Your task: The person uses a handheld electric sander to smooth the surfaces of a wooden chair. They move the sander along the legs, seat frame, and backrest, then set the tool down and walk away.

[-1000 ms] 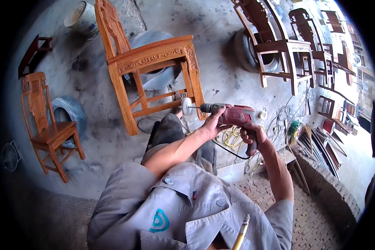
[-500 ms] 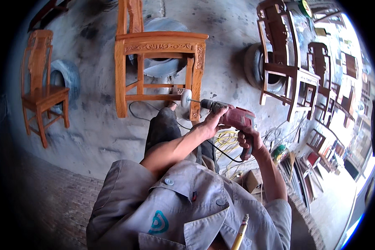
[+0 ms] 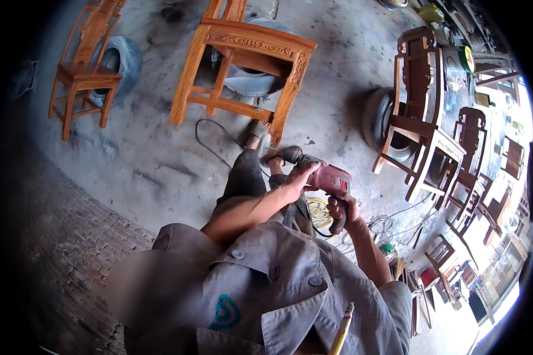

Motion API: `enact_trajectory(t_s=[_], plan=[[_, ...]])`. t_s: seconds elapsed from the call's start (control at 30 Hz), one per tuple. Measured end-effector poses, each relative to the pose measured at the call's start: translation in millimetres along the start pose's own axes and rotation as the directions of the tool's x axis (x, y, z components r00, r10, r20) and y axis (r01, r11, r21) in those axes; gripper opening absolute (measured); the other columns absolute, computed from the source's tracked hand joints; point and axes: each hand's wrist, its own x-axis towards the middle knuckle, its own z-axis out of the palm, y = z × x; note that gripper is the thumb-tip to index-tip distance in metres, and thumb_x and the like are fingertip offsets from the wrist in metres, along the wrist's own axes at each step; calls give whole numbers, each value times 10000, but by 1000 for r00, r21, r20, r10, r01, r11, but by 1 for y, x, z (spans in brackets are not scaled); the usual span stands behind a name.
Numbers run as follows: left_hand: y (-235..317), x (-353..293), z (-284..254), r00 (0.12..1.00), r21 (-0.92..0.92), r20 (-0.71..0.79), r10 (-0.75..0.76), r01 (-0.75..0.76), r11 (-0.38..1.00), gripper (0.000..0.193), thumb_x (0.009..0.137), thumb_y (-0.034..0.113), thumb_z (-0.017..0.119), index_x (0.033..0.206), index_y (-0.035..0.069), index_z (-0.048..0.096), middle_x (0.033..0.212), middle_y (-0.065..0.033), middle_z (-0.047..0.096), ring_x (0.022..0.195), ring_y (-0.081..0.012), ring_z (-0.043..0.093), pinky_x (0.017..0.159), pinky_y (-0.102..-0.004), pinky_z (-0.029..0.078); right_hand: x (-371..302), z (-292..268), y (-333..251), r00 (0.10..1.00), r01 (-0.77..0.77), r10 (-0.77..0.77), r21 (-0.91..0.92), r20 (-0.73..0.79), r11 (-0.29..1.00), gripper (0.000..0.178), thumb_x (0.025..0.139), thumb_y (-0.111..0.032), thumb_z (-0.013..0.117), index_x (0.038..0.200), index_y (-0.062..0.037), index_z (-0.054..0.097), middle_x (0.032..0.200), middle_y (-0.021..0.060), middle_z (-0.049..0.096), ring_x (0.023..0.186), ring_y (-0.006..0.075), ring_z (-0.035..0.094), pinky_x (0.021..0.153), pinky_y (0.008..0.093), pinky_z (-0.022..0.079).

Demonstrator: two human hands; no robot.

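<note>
Both hands hold a red power drill [image 3: 328, 177] with a round brush wheel [image 3: 264, 144] at its front. My left hand [image 3: 294, 183] rests over the top of the drill's body. My right hand [image 3: 344, 210] is wrapped around its dark pistol grip. The wheel sits just in front of the near right leg of a carved orange wooden chair [image 3: 243, 65]. My legs in dark trousers [image 3: 243, 177] stretch out below the drill. A black cord [image 3: 210, 145] loops over the concrete floor beside them.
A second orange chair [image 3: 83, 71] stands at the far left against a tyre [image 3: 121, 59]. Another tyre [image 3: 251, 80] lies under the near chair. Darker brown chairs [image 3: 420, 112] line the right side, with coiled cables [image 3: 320, 213] and loose wood pieces nearby. Brick paving runs along the lower left.
The view has swung, so the chairs have slid left and upward in the picture. The drill has stayed in both hands, its brush wheel still near the orange chair's leg.
</note>
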Motion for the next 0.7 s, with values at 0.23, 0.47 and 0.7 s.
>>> enact_trajectory(t_s=[0.23, 0.47, 0.7], plan=[[-10, 15, 9, 992, 43, -116, 40, -35, 998, 492, 873, 504, 646, 1227, 164, 613, 1199, -28, 612, 1074, -181, 599, 821, -381, 555, -2, -13, 1, 999, 26, -28, 48, 36, 999, 317, 850, -268, 635, 1060, -53, 534, 753, 33, 532, 587, 109, 466, 408, 206, 386], [-31, 42, 3, 984, -40, -166, 69, -76, 996, 539, 800, 432, 753, 1183, 95, 580, 1145, -73, 618, 1007, -185, 638, 726, -351, 596, -8, -11, 4, 997, 71, -72, 63, 21, 995, 367, 853, -282, 633, 1104, -32, 537, 747, 26, 534, 601, 107, 472, 416, 201, 383], [-6, -6, 30, 964, -12, -228, 137, -144, 990, 456, 856, 448, 687, 1138, 92, 647, 1047, -42, 673, 913, -167, 671, 776, -327, 566, -7, -3, -3, 999, 33, -33, 34, 15, 999, 246, 875, -240, 609, 1026, -61, 536, 748, 26, 506, 599, 103, 450, 398, 203, 380]])
